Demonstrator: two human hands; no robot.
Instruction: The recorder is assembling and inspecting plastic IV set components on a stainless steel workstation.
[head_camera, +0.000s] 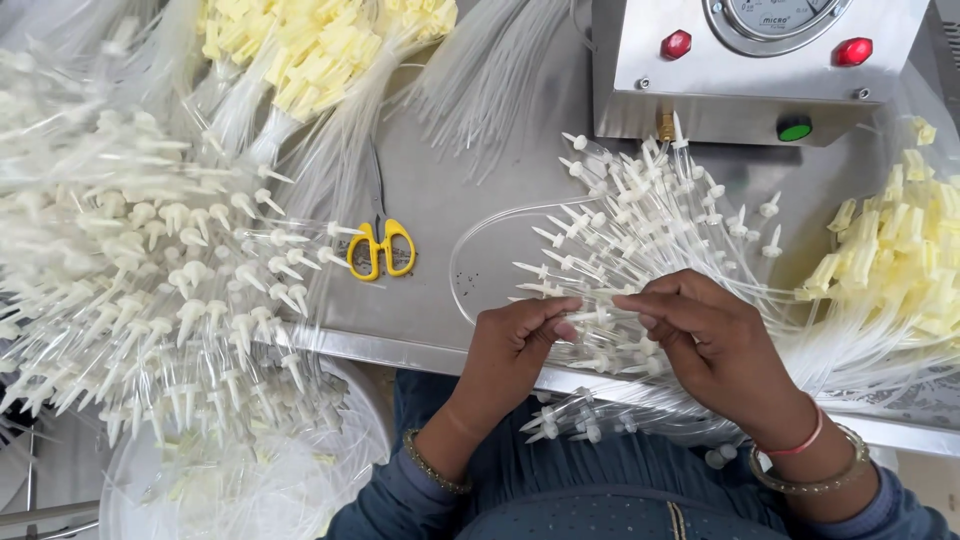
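My left hand (515, 345) and my right hand (705, 340) meet at the near edge of a steel table (430, 200). Their fingertips pinch a thin clear tube with a white spike fitting (595, 315) between them. It belongs to a fanned bundle of clear tubes with white spike ends (650, 215) that lies under and beyond both hands. Some of these tubes hang over the table edge above my lap.
A big heap of the same white-tipped tubes (150, 270) fills the left side. Tubes with pale yellow ends lie at top left (300, 50) and far right (900, 240). Yellow-handled scissors (382, 248) lie mid-table. A steel box with a gauge, red and green buttons (760, 60) stands behind.
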